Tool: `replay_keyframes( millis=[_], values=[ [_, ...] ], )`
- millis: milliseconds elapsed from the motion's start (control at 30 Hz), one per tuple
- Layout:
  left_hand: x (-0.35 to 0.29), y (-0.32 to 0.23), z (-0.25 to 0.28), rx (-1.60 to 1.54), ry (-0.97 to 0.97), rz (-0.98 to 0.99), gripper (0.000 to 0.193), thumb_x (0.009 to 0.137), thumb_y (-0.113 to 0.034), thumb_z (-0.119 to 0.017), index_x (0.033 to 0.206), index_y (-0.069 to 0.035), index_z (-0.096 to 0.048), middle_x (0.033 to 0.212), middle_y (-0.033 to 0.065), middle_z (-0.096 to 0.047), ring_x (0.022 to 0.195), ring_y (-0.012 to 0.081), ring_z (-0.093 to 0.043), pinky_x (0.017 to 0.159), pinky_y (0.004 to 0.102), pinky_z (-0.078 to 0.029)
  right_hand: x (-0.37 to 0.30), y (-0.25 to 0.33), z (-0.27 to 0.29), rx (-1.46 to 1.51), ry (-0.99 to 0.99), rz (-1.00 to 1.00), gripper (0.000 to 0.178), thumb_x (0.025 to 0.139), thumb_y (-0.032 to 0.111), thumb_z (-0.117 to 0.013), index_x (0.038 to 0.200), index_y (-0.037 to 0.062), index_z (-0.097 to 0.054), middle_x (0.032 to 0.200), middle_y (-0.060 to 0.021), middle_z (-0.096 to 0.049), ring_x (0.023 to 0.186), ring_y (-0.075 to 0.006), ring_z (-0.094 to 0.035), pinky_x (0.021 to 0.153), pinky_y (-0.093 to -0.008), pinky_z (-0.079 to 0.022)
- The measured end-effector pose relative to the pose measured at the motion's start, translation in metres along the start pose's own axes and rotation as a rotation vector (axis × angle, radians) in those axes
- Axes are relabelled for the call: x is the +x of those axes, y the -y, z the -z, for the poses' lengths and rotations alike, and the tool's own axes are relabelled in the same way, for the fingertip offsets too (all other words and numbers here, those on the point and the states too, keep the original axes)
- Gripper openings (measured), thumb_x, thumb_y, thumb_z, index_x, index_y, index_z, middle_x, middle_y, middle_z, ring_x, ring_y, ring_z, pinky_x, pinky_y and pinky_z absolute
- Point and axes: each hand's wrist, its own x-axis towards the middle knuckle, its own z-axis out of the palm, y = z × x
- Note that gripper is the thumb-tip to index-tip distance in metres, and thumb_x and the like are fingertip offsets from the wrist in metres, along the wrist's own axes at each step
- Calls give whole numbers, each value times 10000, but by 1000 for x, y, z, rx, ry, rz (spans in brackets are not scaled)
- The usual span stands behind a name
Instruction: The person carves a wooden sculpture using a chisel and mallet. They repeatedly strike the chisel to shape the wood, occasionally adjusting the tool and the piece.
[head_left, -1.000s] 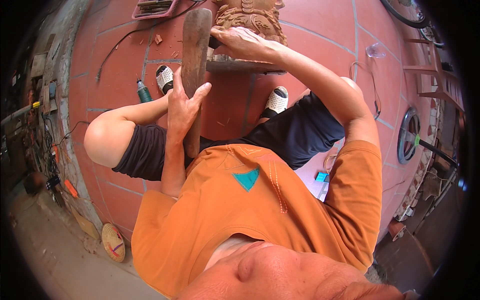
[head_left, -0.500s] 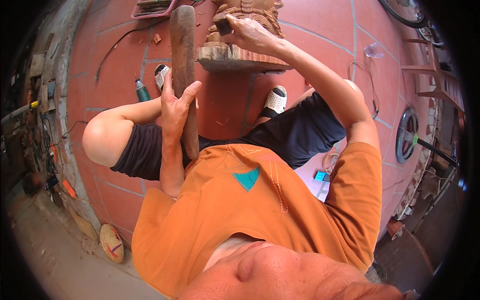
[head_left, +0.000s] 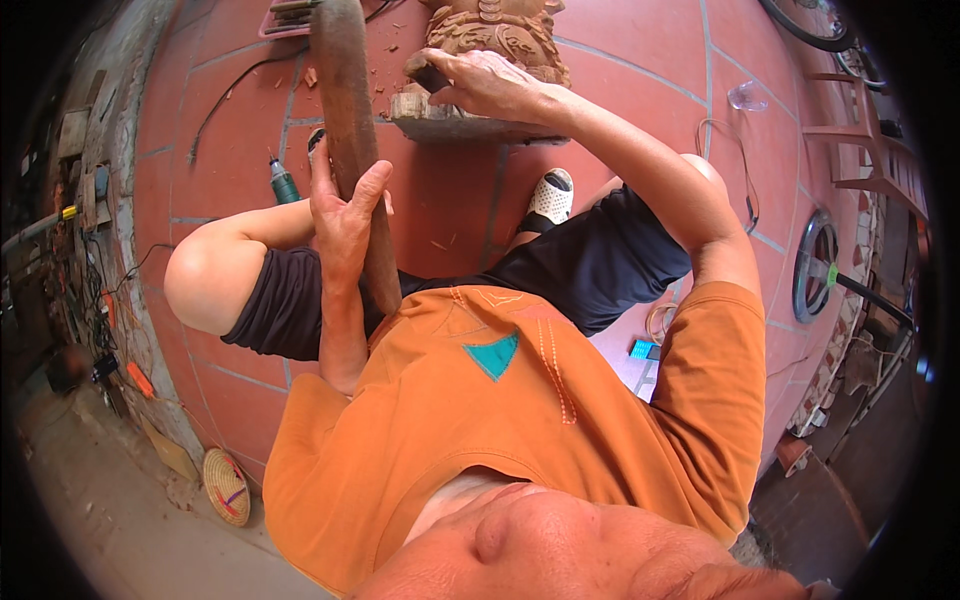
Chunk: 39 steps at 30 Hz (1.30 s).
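Observation:
My left hand [head_left: 343,215] is closed round the lower half of a long, worn wooden club [head_left: 347,100], which stands tilted with its top leaning left. My right hand [head_left: 490,85] reaches far forward, its fingers closed on a small dark brown block [head_left: 430,76]; the block's exact kind is unclear. This block is held just above the near left edge of the rough wooden base [head_left: 450,122]. On that base rises a brown wood carving [head_left: 500,38] with fine relief patterns, cut off by the top of the view.
A green power tool [head_left: 284,183] lies on the red tiles left of the club. Wood chips [head_left: 311,77] are scattered by a pink tray [head_left: 283,22]. To the right are a clear plastic cup [head_left: 746,97], a chair [head_left: 860,140] and a wheel-like round thing [head_left: 815,265].
The club's upper end has swung left and up. My right hand, with the dark block, has moved slightly left and nearer, down toward the base's edge.

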Motion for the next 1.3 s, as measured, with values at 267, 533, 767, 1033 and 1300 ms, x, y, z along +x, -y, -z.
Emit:
replay_keyframes(
  millis=[267,533,767,1033,1300],
  values=[
    [2,8,-3,329,89,29,558,923,-160,-703,1384,-10,-426,984,44,-624,748,55,-578,610,191,-475,-1,0,-4,1,-79,133,474,869,185,-672,1269,12,-487,819,-267,-639,816,-437,-644,711,-520,-483],
    [-3,-6,-2,96,-83,-68,588,931,-139,-698,1406,-41,-367,891,23,-587,598,71,-535,531,215,-457,-1,2,-1,-14,-5,46,458,866,172,-663,1256,10,-484,851,-270,-640,852,-439,-640,728,-526,-478],
    [-1,4,-1,253,75,61,626,917,-147,-712,1432,-31,-377,948,27,-602,645,63,-541,563,211,-469,0,-1,-4,-1,-49,103,466,870,182,-668,1264,14,-488,852,-264,-643,842,-436,-640,725,-520,-481],
    [-1,-4,-6,-19,-162,-157,583,927,-133,-692,1416,-34,-391,932,68,-584,641,80,-546,567,241,-481,3,1,-4,-28,-21,76,462,862,171,-680,1249,-3,-499,864,-263,-651,848,-437,-643,728,-518,-489],
    [-2,3,3,58,51,156,597,927,-160,-701,1429,-48,-399,936,32,-590,602,63,-533,534,204,-451,7,1,-4,-53,78,11,524,857,178,-676,1307,-8,-483,908,-272,-659,870,-429,-656,739,-517,-495]
  ],
)
